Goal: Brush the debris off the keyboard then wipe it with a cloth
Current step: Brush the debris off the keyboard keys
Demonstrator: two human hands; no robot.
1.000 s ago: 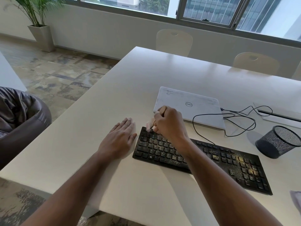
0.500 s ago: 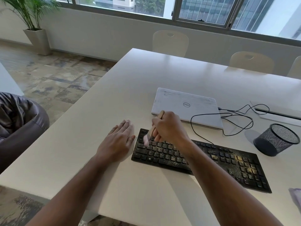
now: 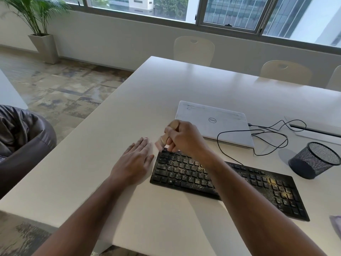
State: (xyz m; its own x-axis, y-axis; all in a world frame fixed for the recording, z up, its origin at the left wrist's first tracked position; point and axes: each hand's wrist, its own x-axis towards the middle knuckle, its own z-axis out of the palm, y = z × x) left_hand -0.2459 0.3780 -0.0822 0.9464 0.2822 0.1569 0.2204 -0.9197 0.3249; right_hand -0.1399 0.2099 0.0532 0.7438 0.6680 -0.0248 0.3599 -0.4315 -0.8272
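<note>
On the white worktop (image 3: 129,209): brushing at the far left corner of a black keyboard (image 3: 228,183).
Right hand (image 3: 186,139) gripping a wooden brush (image 3: 167,137), bristles blurred, seemingly touching the corner keys. Left hand (image 3: 133,163) flat, fingers straight, just beside the keyboard's left edge. Yellowish debris (image 3: 278,187) across the keys.

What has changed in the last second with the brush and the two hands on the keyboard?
The right hand keeps its grip on the brush and has swept its bristles from the keys to the far-left corner of the keyboard. The left hand stays flat on the table beside the keyboard. Yellowish debris still covers the keys, and the laptop has not moved.
</note>
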